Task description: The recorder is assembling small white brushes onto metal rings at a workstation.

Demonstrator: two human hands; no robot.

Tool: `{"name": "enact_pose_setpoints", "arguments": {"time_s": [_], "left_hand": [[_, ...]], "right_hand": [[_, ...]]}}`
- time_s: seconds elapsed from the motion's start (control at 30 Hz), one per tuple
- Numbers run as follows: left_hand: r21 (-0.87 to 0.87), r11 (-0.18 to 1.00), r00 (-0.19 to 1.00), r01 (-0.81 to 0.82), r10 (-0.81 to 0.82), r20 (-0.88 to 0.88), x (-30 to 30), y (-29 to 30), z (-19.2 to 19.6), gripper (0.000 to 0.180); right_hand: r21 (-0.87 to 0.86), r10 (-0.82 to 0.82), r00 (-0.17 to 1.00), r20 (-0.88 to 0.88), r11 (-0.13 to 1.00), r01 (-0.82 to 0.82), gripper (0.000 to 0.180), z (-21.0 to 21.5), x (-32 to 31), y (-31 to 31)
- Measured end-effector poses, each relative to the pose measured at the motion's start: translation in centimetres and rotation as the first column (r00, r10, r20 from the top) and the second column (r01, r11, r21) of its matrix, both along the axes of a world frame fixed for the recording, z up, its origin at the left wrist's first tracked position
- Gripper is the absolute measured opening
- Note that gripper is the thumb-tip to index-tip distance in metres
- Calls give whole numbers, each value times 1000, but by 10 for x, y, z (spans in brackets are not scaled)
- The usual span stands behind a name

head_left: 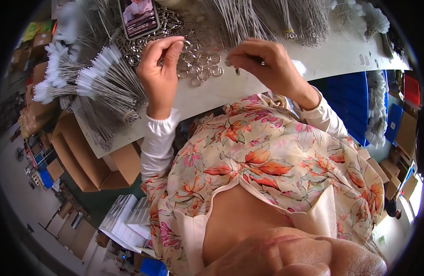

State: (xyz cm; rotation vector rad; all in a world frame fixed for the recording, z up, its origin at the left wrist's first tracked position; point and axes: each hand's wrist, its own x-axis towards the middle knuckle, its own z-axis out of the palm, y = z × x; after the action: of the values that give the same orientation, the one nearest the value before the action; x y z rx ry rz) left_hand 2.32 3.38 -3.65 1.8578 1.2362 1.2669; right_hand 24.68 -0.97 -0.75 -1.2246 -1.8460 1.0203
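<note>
- White table [198, 95], twelve o'clock.
- Right hand [269, 62]: fingers curled, cannot tell whether gripping.
- Left hand [159, 73], nearer: thumb and index close, hold unclear.
- Rings [198, 70]: loose between hands, five o'clock from left fingertips, nine from right.

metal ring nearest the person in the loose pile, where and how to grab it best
The metal ring is likely best pinched by its outer rim, coming from the person's side: it looks thin and roughly flat, with the ring pile behind it.
</note>
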Motion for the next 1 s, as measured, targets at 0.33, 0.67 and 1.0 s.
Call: {"name": "enact_pose_setpoints", "arguments": {"time_s": [0.33,0.67,1.0], "left_hand": [[-192,964,602,182,45,797,16,-40,17,12],[377,925,999,49,-38,-37,-4,-50,33,19],[-355,805,646,476,-45,762,-23,-54,51,18]], "right_hand": [[254,165,931,-326,964,-82,8,16,-59,11],[-298,168,852,-495,889,-348,7,29,-49,4],[786,169,979,118,586,-196,18,15,-57,7]]}}
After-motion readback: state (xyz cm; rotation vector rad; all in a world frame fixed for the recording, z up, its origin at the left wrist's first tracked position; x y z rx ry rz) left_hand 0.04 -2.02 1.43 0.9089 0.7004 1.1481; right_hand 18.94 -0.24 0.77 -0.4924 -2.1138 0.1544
